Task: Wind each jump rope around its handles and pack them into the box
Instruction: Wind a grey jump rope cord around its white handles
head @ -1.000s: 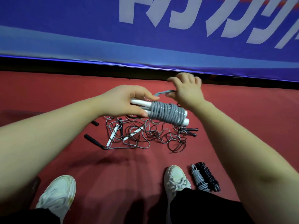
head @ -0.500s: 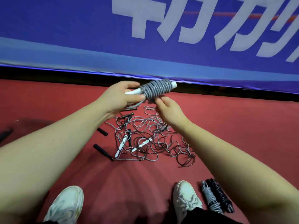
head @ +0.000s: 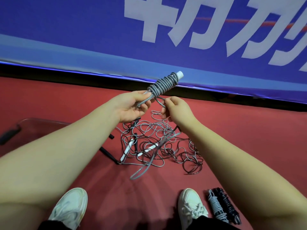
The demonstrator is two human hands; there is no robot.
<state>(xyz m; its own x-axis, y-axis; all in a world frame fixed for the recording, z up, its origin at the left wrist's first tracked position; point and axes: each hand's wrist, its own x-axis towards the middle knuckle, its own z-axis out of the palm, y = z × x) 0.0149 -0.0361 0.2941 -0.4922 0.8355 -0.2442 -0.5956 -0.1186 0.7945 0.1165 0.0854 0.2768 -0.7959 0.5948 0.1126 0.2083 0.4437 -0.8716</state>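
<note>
My left hand point(head: 131, 106) grips the white handles of a grey jump rope point(head: 163, 84), most of whose cord is wound round them; the bundle points up and right. My right hand point(head: 176, 110) pinches the loose grey cord just below the bundle, and a free loop of it point(head: 146, 168) hangs down over the floor. A tangle of grey and dark ropes point(head: 159, 143) with white and black handles lies on the red floor beneath my hands. Two wound ropes, one grey point(head: 215, 205) and one black point(head: 228, 205), lie beside my right shoe.
A clear plastic box point(head: 33, 127) with a dark latch sits at the left, partly behind my left forearm. A blue banner point(head: 149, 39) stands along the far edge of the red floor. My two white shoes point(head: 69, 206) are at the bottom.
The wound bundle has tilted up to the right. My right hand has gone from under the bundle to pinching the loose cord, and a free loop now hangs down.
</note>
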